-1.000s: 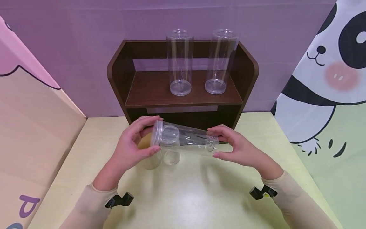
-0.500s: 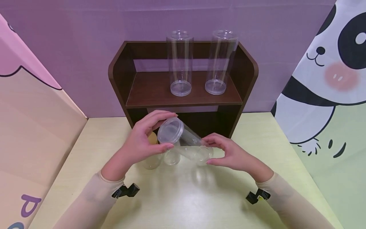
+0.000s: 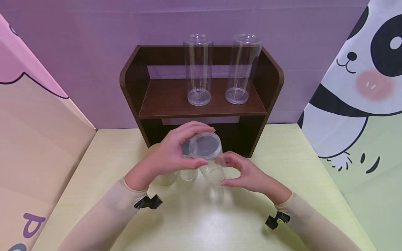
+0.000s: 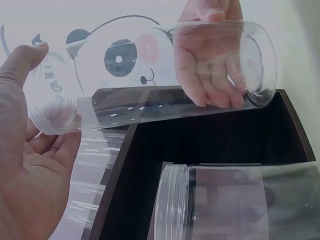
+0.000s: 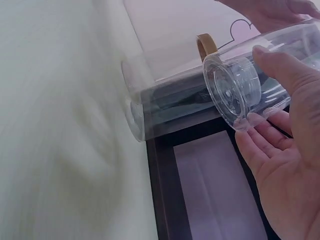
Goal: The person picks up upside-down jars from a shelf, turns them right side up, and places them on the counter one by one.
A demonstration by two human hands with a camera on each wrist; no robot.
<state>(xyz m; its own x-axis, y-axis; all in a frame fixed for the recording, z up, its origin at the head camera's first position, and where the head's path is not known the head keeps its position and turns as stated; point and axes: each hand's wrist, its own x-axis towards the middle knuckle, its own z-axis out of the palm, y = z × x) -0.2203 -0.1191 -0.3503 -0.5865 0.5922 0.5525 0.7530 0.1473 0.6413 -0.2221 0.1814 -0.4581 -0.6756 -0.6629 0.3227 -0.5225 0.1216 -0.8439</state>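
Note:
A clear plastic jar (image 3: pixel 214 164) is held between both hands above the table, its lidded end tilted up toward the camera. My left hand (image 3: pixel 176 150) grips the ridged lid end, thumb below and fingers over the top. Around the base end curl the fingers and thumb of my right hand (image 3: pixel 246 173). In the left wrist view the held jar (image 4: pixel 260 65) spans from one hand to the other. Behind my left hand stand a second clear jar (image 3: pixel 188 175) and a jar with a tan lid (image 3: pixel 166 179), both partly hidden.
A dark brown two-tier shelf (image 3: pixel 201 114) stands at the back of the pale table (image 3: pixel 201 223). Two tall clear jars, a left one (image 3: pixel 199 97) and a right one (image 3: pixel 237 96), stand on its upper board, ridged ends down. Printed cloth walls surround the table.
Both hands have turned the jar from nearly sideways to pointing its lid at the camera. My left hand has moved right; my right hand has moved left and slightly down.

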